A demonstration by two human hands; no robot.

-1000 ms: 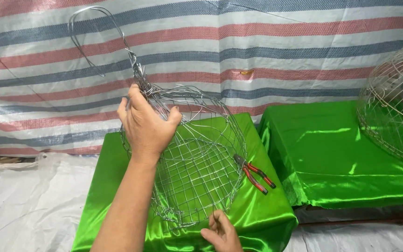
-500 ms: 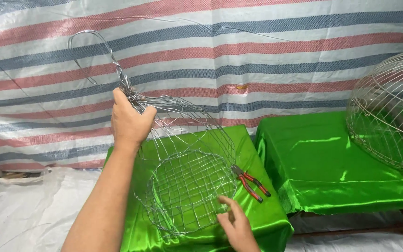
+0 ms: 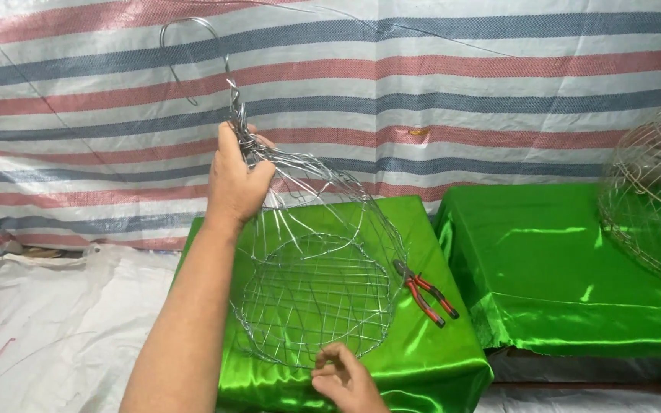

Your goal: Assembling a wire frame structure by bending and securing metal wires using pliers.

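Hands (image 3: 240,183) gripping wire cage (image 3: 315,294)

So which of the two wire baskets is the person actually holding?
The wire basket over the near green table, with the hook on top: left hand grips its neck, right hand its rim. The other basket sits untouched at far right.

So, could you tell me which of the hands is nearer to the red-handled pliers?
Right. The right hand grips the wire basket's lower rim, just left of the pliers; the left hand holds the basket's twisted top, farther up.
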